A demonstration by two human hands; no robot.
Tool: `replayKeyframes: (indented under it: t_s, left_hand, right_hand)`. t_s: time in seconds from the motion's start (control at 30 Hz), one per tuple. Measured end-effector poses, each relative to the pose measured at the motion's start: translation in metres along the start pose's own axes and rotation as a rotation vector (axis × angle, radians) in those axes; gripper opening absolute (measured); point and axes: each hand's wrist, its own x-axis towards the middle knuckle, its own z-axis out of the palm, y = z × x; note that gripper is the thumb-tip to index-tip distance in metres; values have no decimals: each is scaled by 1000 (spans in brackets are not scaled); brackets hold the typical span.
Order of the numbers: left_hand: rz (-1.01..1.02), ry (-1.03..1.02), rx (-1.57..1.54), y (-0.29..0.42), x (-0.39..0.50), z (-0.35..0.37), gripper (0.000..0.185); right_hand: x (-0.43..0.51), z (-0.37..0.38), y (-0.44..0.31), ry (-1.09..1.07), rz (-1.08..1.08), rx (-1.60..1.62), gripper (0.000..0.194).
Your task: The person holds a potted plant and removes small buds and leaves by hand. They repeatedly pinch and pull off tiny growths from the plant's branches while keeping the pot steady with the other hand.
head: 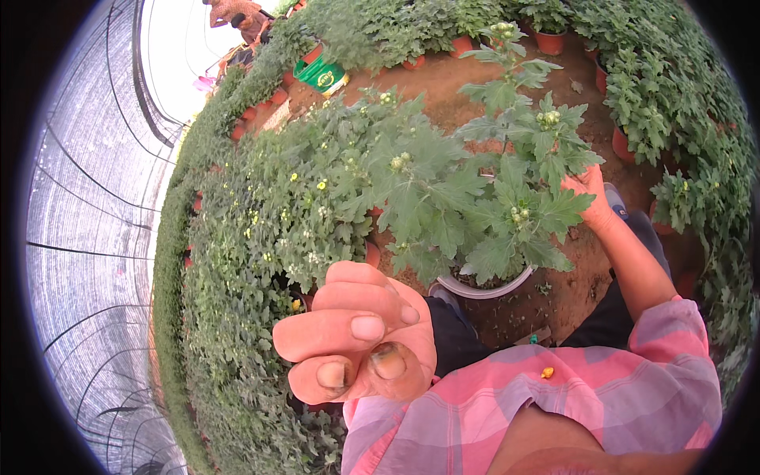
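A leafy potted plant with clusters of pale buds, apparently a chrysanthemum (504, 202), stands before me in a round pot with a pale rim (487, 292). Close to the camera, at lower centre left, my left hand (359, 332) is raised with its fingers curled in and its thumb against them. Nothing shows between them, and the thumbnail is dark. On the plant's right side my right hand (585, 190) reaches in among the leaves. Leaves hide its fingertips, so whether it grips a stem cannot be told.
Dense rows of potted plants (267, 237) line the left, top and right (659, 101). A green bucket (320, 74) stands on the brown soil (433, 89) at upper left. A person (237, 15) is at the far upper left. Netting (95, 208) curves along the left side.
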Motion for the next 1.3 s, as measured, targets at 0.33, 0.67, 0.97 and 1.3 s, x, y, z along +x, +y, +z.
replayKeyframes:
  t_s: [0.33,0.67,0.97,1.3]
  left_hand:
    - [-335,-84,90,-15,-15,20,17]
    - [-1006,-339,-190,-65,-44,48,15]
    - [-1036,-427,25,-63,-48,65,22]
    - [-998,-368,-89,-76,-52,67,15]
  right_hand:
    - [3,-9,-2,-57,-27,-188,25]
    - [0,-9,-12,-172,-16,-178,21]
    - [-5,-6,-11,-214,11,-178,22]
    - [0,1,-2,-172,-73,-256,22]
